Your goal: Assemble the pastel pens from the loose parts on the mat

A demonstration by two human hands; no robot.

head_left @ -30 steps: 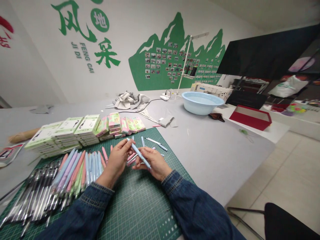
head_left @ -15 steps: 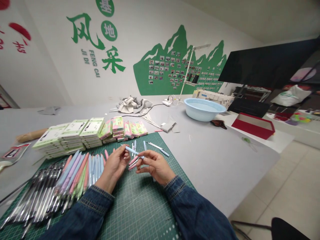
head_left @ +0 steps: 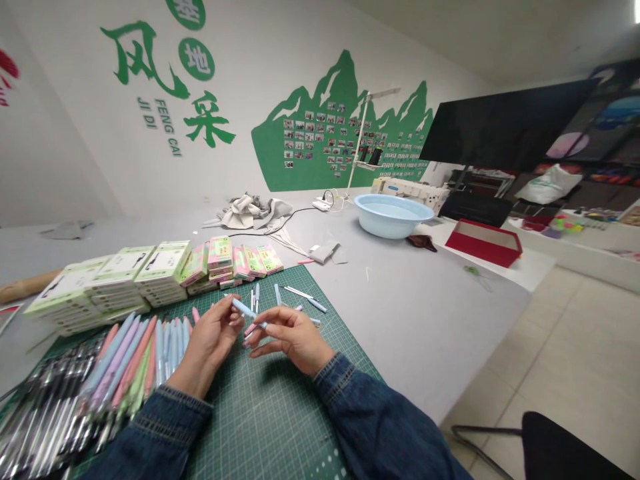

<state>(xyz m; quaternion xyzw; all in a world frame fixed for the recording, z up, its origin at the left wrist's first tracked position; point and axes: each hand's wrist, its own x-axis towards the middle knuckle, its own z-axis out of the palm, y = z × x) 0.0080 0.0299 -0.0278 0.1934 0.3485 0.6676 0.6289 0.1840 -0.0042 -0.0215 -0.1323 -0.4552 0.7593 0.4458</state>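
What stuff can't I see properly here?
In the head view:
- Light blue pen: partly covered by the left hand and right hand.
- Pink pens: partly behind the right hand.
- Wall photos: too small to tell what they show.
- Brown roll: cut off by the left edge.

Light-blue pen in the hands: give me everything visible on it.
The light-blue pen is slim and looks like smooth plastic. It is held slantwise above the green cutting mat, its left end higher in the picture. The left hand grips it near that end, the right hand near the other. Both partly hide it; whether it is fully assembled is unclear.
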